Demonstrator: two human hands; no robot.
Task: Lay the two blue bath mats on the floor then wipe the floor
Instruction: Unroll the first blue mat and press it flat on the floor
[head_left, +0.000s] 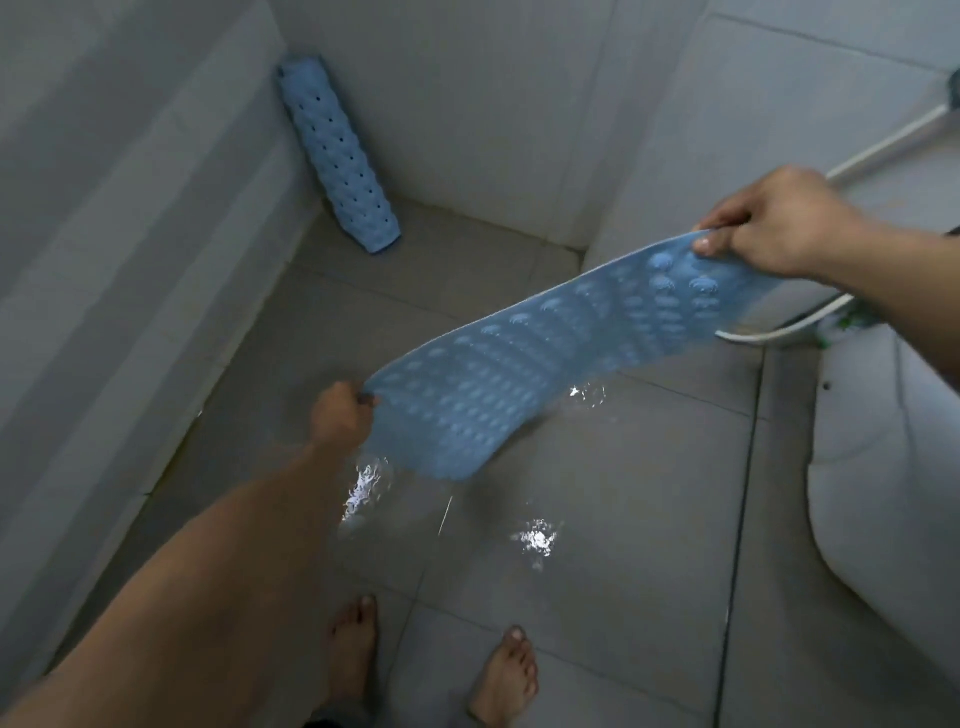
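I hold a blue bath mat (545, 358) stretched in the air above the wet grey tiled floor (597, 519), its suction-cup side facing me. My left hand (340, 415) grips its lower left end. My right hand (774, 223) pinches its upper right end. A second blue bath mat (337, 156) stands rolled or folded, leaning in the far left corner against the white tiled wall, its foot on the floor.
A white toilet (893, 467) fills the right side. A white hose (893, 140) runs along the right wall behind my right hand. My bare feet (353, 654) stand at the bottom on the wet floor. White tiled walls close in left and back.
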